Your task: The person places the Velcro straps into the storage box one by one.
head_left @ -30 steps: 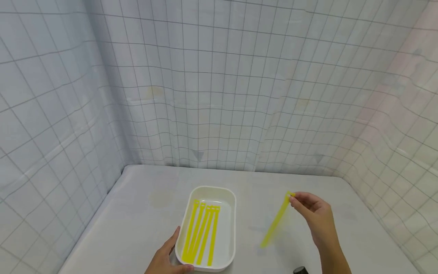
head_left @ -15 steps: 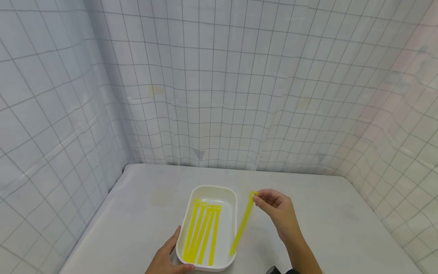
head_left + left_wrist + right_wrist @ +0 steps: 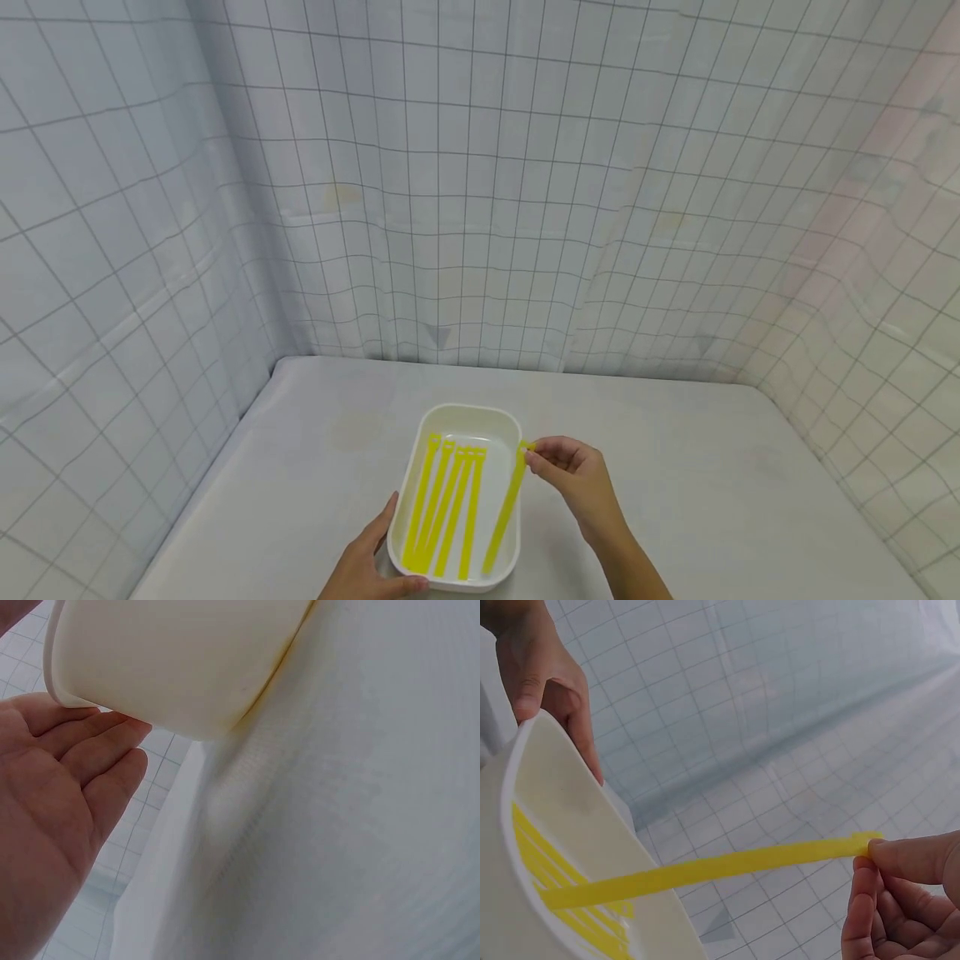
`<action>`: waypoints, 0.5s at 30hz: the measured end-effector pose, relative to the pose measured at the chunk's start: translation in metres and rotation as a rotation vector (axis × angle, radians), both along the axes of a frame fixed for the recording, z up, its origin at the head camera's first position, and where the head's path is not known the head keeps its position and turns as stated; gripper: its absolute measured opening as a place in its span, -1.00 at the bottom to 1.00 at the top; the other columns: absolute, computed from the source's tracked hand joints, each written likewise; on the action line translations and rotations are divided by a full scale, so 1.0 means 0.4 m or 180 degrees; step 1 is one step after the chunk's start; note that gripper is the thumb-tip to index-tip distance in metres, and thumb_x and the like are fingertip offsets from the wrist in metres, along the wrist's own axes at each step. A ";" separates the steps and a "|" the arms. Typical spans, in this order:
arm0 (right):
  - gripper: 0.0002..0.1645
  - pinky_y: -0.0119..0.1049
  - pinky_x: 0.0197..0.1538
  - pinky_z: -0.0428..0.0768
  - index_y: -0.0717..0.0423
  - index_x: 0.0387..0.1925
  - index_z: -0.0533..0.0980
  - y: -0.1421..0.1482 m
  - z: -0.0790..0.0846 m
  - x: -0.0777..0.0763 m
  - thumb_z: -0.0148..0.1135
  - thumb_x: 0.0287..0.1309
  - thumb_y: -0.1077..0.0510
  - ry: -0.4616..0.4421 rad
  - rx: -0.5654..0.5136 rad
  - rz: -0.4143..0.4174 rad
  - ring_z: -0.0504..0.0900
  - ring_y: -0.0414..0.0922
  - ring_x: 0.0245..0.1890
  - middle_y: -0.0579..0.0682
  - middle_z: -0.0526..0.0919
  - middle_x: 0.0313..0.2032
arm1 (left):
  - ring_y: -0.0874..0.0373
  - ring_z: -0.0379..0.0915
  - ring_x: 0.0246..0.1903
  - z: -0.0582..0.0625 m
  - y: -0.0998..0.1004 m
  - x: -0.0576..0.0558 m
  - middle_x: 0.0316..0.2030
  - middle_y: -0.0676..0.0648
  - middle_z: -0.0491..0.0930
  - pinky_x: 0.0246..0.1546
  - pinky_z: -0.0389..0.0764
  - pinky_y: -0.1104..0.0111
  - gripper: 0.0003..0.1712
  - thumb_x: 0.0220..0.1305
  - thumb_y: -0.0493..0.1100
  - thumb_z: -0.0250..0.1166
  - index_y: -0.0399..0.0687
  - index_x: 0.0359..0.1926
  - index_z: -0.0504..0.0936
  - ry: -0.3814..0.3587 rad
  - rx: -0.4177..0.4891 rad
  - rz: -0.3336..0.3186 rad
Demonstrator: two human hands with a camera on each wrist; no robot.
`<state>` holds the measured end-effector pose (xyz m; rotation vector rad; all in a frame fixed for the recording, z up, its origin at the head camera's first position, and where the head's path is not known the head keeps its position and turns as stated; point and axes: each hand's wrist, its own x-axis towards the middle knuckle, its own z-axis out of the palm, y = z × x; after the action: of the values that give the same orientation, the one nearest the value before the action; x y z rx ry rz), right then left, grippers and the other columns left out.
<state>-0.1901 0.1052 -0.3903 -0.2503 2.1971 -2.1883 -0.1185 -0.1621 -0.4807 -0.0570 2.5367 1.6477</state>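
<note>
Between thumb and fingertips, my right hand [image 3: 581, 483] pinches the slotted head of a yellow hook-and-loop cable tie [image 3: 505, 517]. The tie slants down over the right part of a white tray [image 3: 491, 479], its free end low near the tray's front. Several more yellow cable ties [image 3: 452, 508] lie side by side in the tray's left part, heads toward the back. My left hand [image 3: 360, 567] holds the tray at its near left corner. In the right wrist view, the left thumb [image 3: 529, 701] presses the rim while the fingers lie along the outer wall.
The tray stands on a table covered with white cloth [image 3: 712, 483]. White curtains with a dark grid [image 3: 487, 208] hang behind it and on both sides. The table's back edge [image 3: 637, 378] runs close along the rear curtain.
My right hand has moved left with the cable tie, from the table right of the tray to the tray's right rim. The tie now hangs over the tray's inside. My left hand keeps its hold.
</note>
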 end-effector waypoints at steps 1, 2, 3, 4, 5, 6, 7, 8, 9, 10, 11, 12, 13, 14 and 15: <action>-0.73 -0.31 -0.17 0.59 0.40 -0.31 0.54 -0.001 -0.004 0.002 0.35 -0.02 0.25 -0.0042 0.0018 0.0022 0.58 -0.09 -0.37 0.11 0.62 -0.37 | -0.23 0.01 0.27 0.001 0.000 0.000 0.31 -0.30 0.11 0.14 0.21 -0.08 0.33 -0.33 0.04 0.56 -0.26 0.39 -0.04 -0.0020 -0.0012 0.0006; -0.72 -0.30 -0.17 0.59 0.40 -0.30 0.54 -0.003 -0.007 0.003 0.35 -0.02 0.25 -0.0075 0.0033 0.0048 0.58 -0.09 -0.37 0.11 0.62 -0.37 | -0.24 0.01 0.26 0.001 0.000 0.000 0.31 -0.31 0.11 0.13 0.22 -0.09 0.33 -0.32 0.05 0.56 -0.26 0.39 -0.04 -0.0023 -0.0023 0.0008; -0.71 -0.28 -0.16 0.59 0.41 -0.30 0.54 -0.004 -0.009 0.004 0.35 -0.02 0.24 -0.0111 0.0046 0.0068 0.58 -0.09 -0.37 0.11 0.62 -0.38 | -0.24 0.02 0.26 0.002 0.000 0.000 0.30 -0.31 0.11 0.13 0.22 -0.09 0.33 -0.32 0.05 0.56 -0.28 0.39 -0.04 -0.0023 -0.0023 0.0006; -0.69 -0.27 -0.17 0.59 0.41 -0.29 0.53 -0.005 -0.012 0.004 0.36 -0.03 0.23 -0.0139 0.0073 0.0082 0.57 -0.09 -0.38 0.10 0.62 -0.38 | -0.24 0.02 0.26 0.002 0.000 0.001 0.30 -0.31 0.11 0.12 0.22 -0.09 0.33 -0.31 0.05 0.56 -0.29 0.39 -0.04 -0.0019 -0.0020 0.0003; -0.69 -0.27 -0.17 0.59 0.41 -0.29 0.53 -0.007 -0.015 0.003 0.36 -0.02 0.22 -0.0158 0.0104 0.0093 0.57 -0.09 -0.38 0.09 0.62 -0.38 | -0.24 0.04 0.25 0.002 0.000 0.000 0.30 -0.32 0.11 0.12 0.23 -0.09 0.32 -0.31 0.05 0.56 -0.30 0.38 -0.04 -0.0005 -0.0018 0.0001; -0.68 -0.27 -0.17 0.59 0.40 -0.28 0.53 -0.008 -0.019 0.001 0.36 -0.02 0.21 -0.0169 0.0138 0.0103 0.57 -0.10 -0.38 0.09 0.62 -0.38 | -0.24 0.04 0.25 0.002 0.000 0.000 0.30 -0.32 0.12 0.11 0.24 -0.09 0.32 -0.31 0.05 0.56 -0.31 0.38 -0.03 0.0012 -0.0010 -0.0002; -0.67 -0.27 -0.18 0.59 0.40 -0.28 0.54 -0.009 -0.023 -0.002 0.36 -0.02 0.21 -0.0174 0.0169 0.0110 0.56 -0.10 -0.38 0.08 0.62 -0.39 | -0.25 0.05 0.24 0.001 0.000 0.000 0.29 -0.33 0.12 0.11 0.24 -0.10 0.32 -0.30 0.04 0.56 -0.32 0.38 -0.03 0.0025 -0.0006 -0.0006; -0.67 -0.29 -0.19 0.59 0.39 -0.28 0.54 -0.010 -0.028 -0.006 0.36 -0.02 0.20 -0.0173 0.0205 0.0111 0.56 -0.10 -0.39 0.08 0.62 -0.39 | -0.25 0.06 0.24 0.002 0.000 0.001 0.29 -0.34 0.11 0.10 0.25 -0.09 0.31 -0.30 0.04 0.56 -0.33 0.37 -0.03 0.0035 0.0001 -0.0011; -0.67 -0.30 -0.20 0.59 0.39 -0.28 0.54 -0.011 -0.033 -0.010 0.36 -0.01 0.19 -0.0167 0.0262 0.0107 0.56 -0.10 -0.39 0.07 0.61 -0.39 | -0.24 0.05 0.25 0.002 0.000 0.001 0.30 -0.34 0.11 0.11 0.24 -0.09 0.31 -0.29 0.03 0.56 -0.33 0.37 -0.03 0.0039 0.0019 -0.0016; -0.68 -0.32 -0.22 0.59 0.38 -0.28 0.55 -0.012 -0.039 -0.017 0.36 -0.01 0.18 -0.0147 0.0325 0.0103 0.56 -0.11 -0.39 0.06 0.61 -0.40 | -0.25 0.06 0.24 0.001 0.001 0.001 0.29 -0.34 0.11 0.10 0.26 -0.09 0.31 -0.29 0.03 0.55 -0.33 0.37 -0.03 0.0048 0.0010 -0.0017; -0.68 -0.34 -0.23 0.59 0.37 -0.28 0.55 -0.013 -0.044 -0.024 0.35 0.00 0.18 -0.0124 0.0383 0.0097 0.56 -0.11 -0.39 0.05 0.61 -0.40 | -0.25 0.06 0.24 0.001 0.001 0.001 0.29 -0.35 0.11 0.10 0.26 -0.08 0.31 -0.30 0.03 0.56 -0.33 0.37 -0.03 0.0058 0.0005 -0.0015; -0.69 -0.35 -0.24 0.59 0.36 -0.28 0.56 -0.014 -0.050 -0.031 0.35 0.00 0.17 -0.0097 0.0436 0.0091 0.56 -0.11 -0.40 0.04 0.61 -0.40 | -0.25 0.06 0.24 0.001 0.001 0.001 0.29 -0.35 0.11 0.10 0.27 -0.08 0.31 -0.30 0.03 0.56 -0.33 0.37 -0.03 0.0060 0.0006 -0.0012; -0.69 -0.36 -0.25 0.58 0.36 -0.28 0.56 -0.015 -0.055 -0.039 0.35 0.01 0.17 -0.0073 0.0477 0.0088 0.56 -0.11 -0.40 0.04 0.62 -0.41 | -0.25 0.06 0.24 0.001 0.001 0.001 0.29 -0.35 0.11 0.10 0.26 -0.08 0.31 -0.30 0.03 0.56 -0.33 0.37 -0.03 0.0058 0.0011 -0.0009; -0.69 -0.38 -0.26 0.58 0.36 -0.28 0.56 -0.016 -0.061 -0.048 0.35 0.01 0.17 -0.0041 0.0538 0.0083 0.56 -0.12 -0.40 0.03 0.62 -0.41 | -0.25 0.05 0.24 0.002 0.002 0.001 0.29 -0.34 0.11 0.10 0.26 -0.08 0.31 -0.30 0.03 0.56 -0.33 0.37 -0.03 0.0053 0.0016 -0.0004; -0.70 -0.39 -0.26 0.58 0.35 -0.28 0.57 -0.018 -0.065 -0.056 0.34 0.02 0.17 -0.0014 0.0597 0.0081 0.57 -0.13 -0.40 0.02 0.62 -0.41 | -0.25 0.05 0.24 0.002 0.002 0.001 0.29 -0.34 0.11 0.10 0.26 -0.08 0.31 -0.30 0.02 0.56 -0.33 0.37 -0.03 0.0058 0.0022 0.0000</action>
<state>-0.2125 0.0980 -0.4164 -0.2648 2.3623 -1.9509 -0.1179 -0.1613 -0.4801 -0.0417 2.5441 1.6645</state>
